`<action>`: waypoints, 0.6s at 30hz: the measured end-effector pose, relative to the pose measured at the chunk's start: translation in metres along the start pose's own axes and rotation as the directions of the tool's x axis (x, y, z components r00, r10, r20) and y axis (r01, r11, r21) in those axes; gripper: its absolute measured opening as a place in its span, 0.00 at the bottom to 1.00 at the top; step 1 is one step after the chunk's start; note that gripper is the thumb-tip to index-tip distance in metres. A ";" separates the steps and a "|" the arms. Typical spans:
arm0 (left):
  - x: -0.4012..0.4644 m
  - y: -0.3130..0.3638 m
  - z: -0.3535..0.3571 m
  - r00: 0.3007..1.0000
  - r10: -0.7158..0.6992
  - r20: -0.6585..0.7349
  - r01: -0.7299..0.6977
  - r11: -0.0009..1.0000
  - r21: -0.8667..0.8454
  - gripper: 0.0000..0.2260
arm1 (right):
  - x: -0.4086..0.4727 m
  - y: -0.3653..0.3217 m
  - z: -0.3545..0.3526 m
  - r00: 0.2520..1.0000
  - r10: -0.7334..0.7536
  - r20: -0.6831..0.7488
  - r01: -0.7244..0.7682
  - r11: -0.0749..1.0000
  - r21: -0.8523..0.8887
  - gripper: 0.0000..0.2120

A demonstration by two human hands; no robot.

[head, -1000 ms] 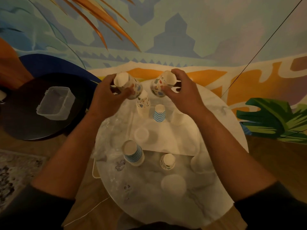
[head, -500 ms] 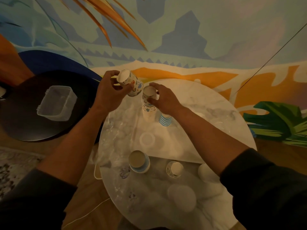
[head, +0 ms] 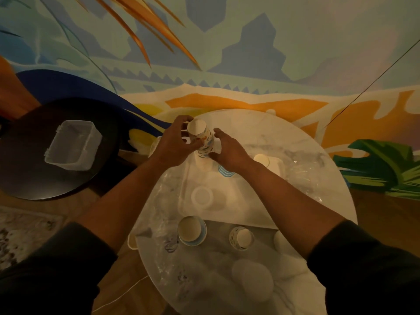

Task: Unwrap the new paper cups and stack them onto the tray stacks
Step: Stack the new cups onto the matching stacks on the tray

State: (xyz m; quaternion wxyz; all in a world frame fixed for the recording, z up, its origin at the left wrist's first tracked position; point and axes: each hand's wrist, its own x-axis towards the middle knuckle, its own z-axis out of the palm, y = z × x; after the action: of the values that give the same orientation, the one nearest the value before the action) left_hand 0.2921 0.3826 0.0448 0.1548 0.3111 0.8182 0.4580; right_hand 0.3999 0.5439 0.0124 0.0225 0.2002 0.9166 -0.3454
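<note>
Since half a second ago, the left hand (head: 175, 146) has carried its patterned cup (head: 201, 136) onto the stack on the white tray (head: 231, 208), fingers curled round it. Right hand (head: 229, 151) hovers beside, fingers loose, gripping nothing. Two more cups, one striped (head: 192, 230) and one patterned (head: 241, 238), stand nearer on the round marble table (head: 306, 142). No writing is legible. A mural covers the wall.

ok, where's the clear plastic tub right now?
In the head view, the clear rectangular plastic tub sits on the round black side table at the left, beyond the left hand and apart from the round white marble table.
</note>
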 end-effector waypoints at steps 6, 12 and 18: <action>0.003 -0.015 0.021 0.997 0.015 0.079 -0.019 0.999 0.041 0.26 | -0.020 0.008 -0.017 0.999 0.033 -0.024 -0.034 0.999 -0.025 0.37; 0.004 -0.026 0.033 0.997 0.000 0.083 -0.008 0.996 0.089 0.26 | -0.049 0.013 -0.038 0.996 0.035 -0.077 -0.033 0.999 0.018 0.34; 0.003 -0.027 0.038 0.996 -0.048 0.070 0.037 0.988 0.150 0.33 | -0.082 0.018 -0.039 0.997 0.051 -0.064 -0.047 0.997 0.067 0.34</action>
State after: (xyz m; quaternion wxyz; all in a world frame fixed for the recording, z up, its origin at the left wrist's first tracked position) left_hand 0.3002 0.3996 0.0016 0.1709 0.3211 0.8502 0.3805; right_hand 0.4859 0.5525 0.0455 -0.0056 0.2345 0.8998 -0.3678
